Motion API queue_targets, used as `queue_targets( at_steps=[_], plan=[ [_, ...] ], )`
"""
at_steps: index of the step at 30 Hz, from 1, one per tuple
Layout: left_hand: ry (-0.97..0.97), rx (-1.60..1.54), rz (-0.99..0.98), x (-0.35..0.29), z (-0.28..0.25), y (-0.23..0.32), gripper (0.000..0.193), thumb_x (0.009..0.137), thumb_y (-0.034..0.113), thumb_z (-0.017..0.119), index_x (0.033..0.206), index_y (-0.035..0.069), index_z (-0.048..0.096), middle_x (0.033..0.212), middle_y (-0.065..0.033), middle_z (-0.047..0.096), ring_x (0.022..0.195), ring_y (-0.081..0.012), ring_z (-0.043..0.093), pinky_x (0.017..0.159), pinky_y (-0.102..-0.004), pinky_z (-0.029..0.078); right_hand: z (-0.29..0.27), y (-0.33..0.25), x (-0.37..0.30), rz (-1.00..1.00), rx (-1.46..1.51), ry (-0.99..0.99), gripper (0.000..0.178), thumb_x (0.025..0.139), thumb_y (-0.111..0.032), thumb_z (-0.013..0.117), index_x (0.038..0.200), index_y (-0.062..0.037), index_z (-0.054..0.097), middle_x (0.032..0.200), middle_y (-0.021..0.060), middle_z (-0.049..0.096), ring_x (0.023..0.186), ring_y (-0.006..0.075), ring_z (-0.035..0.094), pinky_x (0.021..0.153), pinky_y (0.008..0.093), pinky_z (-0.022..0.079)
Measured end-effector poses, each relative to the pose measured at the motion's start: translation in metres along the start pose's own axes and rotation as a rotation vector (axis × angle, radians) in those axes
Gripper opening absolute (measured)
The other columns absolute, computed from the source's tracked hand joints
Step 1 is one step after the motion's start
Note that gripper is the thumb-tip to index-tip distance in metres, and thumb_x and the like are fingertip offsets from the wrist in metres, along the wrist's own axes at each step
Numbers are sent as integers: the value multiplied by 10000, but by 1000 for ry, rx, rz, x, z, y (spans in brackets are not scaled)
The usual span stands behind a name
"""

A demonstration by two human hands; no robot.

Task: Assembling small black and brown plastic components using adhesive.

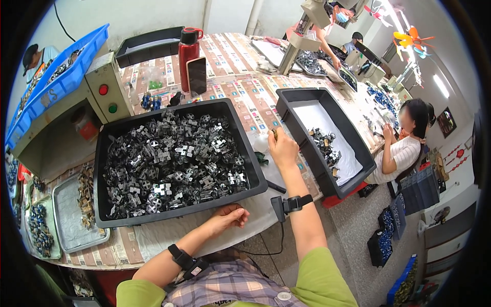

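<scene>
Now right hand (283,149) grip pinched on small metal part (274,134); left hand (228,215) loosely curled, holding nothing.

A small assembly workshop: black bins (153,215) heaped with metal parts (174,163) crowd a paper-covered workbench (240,92), where other workers (404,148) sort pieces beside a push-button control box (107,87).

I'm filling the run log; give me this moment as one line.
left hand: rests by full parts bin, empty | right hand: raised between bins, pinching small part | second bin: few parts
</scene>
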State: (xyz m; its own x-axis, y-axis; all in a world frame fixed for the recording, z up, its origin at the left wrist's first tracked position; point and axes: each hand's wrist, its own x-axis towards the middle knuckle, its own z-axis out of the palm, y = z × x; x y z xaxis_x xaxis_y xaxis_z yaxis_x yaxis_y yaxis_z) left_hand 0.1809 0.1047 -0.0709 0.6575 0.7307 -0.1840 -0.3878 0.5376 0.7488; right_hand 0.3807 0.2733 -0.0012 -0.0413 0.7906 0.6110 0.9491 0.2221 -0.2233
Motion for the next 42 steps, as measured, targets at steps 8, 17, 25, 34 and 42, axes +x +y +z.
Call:
queue_targets(
  at_steps=[8,17,25,34,42],
  plan=[
    [14,5,6,1,0,-3,269,904,263,469,982,19,551,872,-42,557,774,-119,527,729,-273,459,-1,29,-22,327,-11,-138,359,791,-404,558,884,-58,550,759,163,604,712,347,589,631,433,447],
    [-18,-28,19,2,-2,-5,270,901,272,472,981,27,552,868,-34,557,766,-113,526,729,-271,458,32,49,-26,326,551,-267,558,697,-359,679,1108,-19,515,926,155,579,806,266,565,713,367,448],
    [-7,9,34,1,7,-3,283,903,307,466,963,45,554,811,-1,535,740,-73,506,696,-231,453,42,32,-22,365,444,-319,677,617,-372,745,1131,-9,497,936,161,579,825,237,569,728,339,454],
    [54,64,76,-5,1,-9,336,881,353,495,978,37,559,852,-17,543,767,-83,510,712,-232,449,-21,3,-53,386,880,-252,360,845,-162,564,1165,-24,476,984,74,566,828,129,551,707,243,441],
    [-6,169,245,-66,13,28,328,876,359,498,977,57,574,842,-7,555,759,-78,498,697,-224,428,-48,-67,-68,121,781,-32,259,866,-90,506,1101,18,512,1005,107,561,891,158,529,787,261,428]
  ],
)
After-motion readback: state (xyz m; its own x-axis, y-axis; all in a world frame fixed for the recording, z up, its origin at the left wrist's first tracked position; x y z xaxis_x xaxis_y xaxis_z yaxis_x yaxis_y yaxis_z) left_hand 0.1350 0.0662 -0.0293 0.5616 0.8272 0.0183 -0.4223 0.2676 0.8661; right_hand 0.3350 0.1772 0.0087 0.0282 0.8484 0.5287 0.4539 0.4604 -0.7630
